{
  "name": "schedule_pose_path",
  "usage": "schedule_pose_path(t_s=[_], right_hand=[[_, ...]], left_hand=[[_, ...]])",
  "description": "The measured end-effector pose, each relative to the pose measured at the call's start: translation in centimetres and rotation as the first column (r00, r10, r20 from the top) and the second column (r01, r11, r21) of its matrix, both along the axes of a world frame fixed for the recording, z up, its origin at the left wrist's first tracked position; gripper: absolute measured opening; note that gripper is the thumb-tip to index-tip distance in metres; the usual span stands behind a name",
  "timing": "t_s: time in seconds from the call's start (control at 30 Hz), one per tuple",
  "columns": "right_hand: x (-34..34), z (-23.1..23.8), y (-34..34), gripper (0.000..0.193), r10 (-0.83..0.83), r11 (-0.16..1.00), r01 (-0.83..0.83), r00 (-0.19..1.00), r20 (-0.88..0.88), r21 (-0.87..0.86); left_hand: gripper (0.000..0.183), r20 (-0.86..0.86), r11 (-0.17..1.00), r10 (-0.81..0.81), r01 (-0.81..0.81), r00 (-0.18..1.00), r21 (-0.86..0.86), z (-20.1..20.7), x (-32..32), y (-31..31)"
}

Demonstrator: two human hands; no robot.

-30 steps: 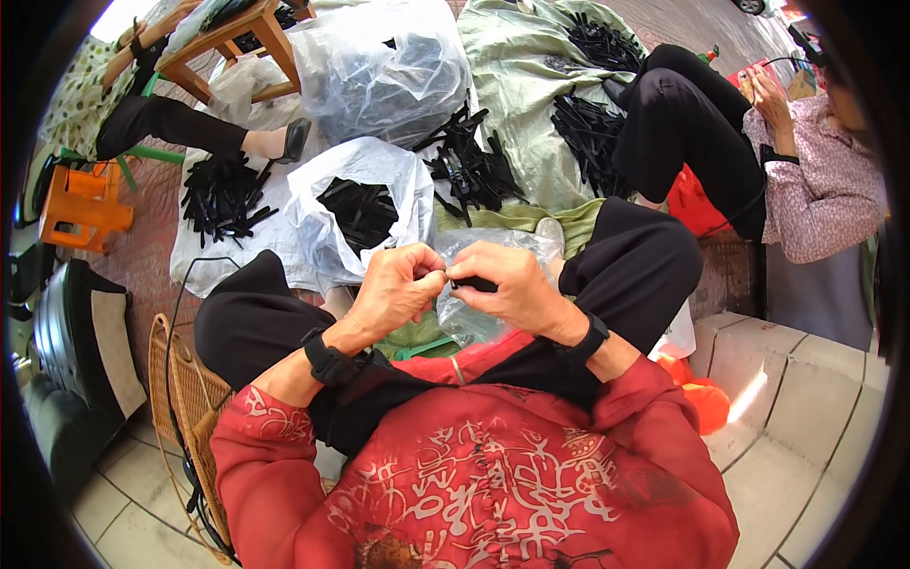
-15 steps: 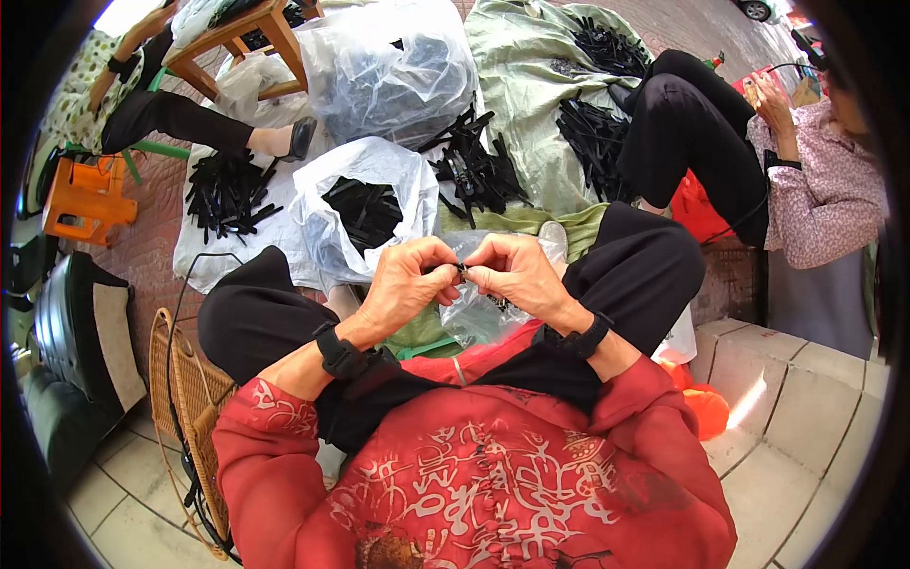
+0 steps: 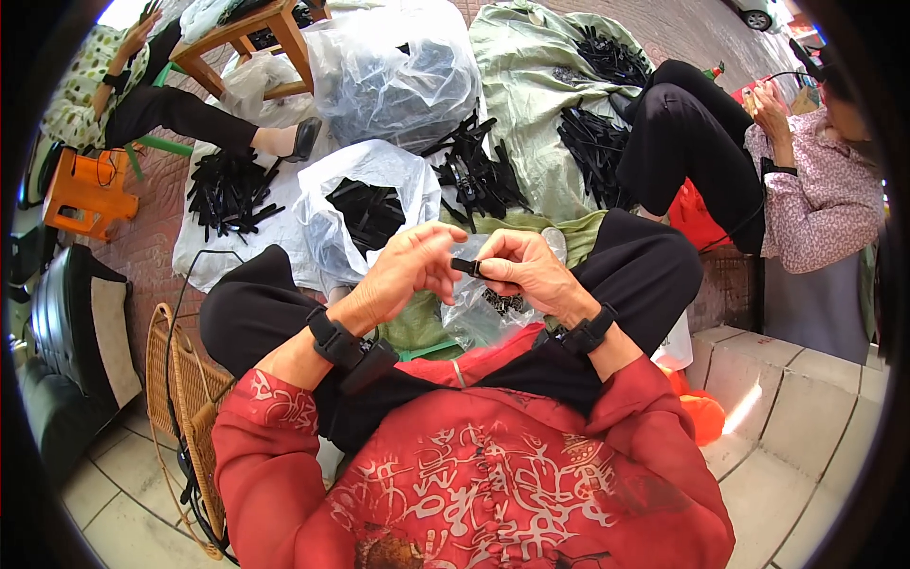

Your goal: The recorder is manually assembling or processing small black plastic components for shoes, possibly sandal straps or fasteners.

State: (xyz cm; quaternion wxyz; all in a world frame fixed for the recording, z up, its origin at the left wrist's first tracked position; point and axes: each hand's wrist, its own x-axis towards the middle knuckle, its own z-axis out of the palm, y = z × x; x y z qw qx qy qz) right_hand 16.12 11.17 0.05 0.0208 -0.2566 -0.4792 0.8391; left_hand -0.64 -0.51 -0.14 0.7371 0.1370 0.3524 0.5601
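Between my hands is a short black strap-like piece [image 3: 465,266], lying nearly level above my lap. My right hand [image 3: 531,272] pinches its right end between thumb and forefinger. Beside the other end, my left hand [image 3: 403,270] has its fingers parted; whether a fingertip still touches the piece, I cannot tell. Below my right hand, a clear plastic bag [image 3: 464,322] lies in my lap with small dark and shiny parts [image 3: 502,302] in it. Just ahead stands a white plastic bag [image 3: 313,204] full of black strips [image 3: 365,213].
Piles of black strips [image 3: 227,194] lie on white and green sheets [image 3: 521,104]. A wicker basket [image 3: 194,408] stands at my left, near an orange stool [image 3: 90,199]. One person sits at the far left; another person [image 3: 820,190] sits at the right, hands raised. Tiled steps [image 3: 749,379] border my right.
My left fingers have loosened and spread from the pinch, and more of the black piece shows in my right hand. At the far left, the other person's hand has risen.
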Motion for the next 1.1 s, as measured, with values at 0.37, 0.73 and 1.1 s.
schedule_pose_path(t_s=[0.37, 0.73, 1.1], right_hand=[[-0.1, -0.2, -0.6, 0.016, -0.062, 0.997, 0.061, 0.998, 0.006, 0.041], [0.4, -0.2, 0.0, 0.016, -0.077, 0.986, 0.073, 0.997, 0.023, 0.153], [0.4, 0.2, 0.1, 0.014, -0.125, 0.988, 0.134, 0.986, -0.109, 0.075]], left_hand=[[0.018, -0.439, 0.99, 0.077, -0.018, 0.895, 0.137, -0.6, 1.6, 0.0], [0.014, -0.433, 0.991, 0.115, -0.073, 0.894, 0.114, -1.0, 1.6, -0.2], [0.012, -0.151, 0.972, -0.223, 0.231, 0.963, 0.04, 0.1, 1.8, -0.2]])
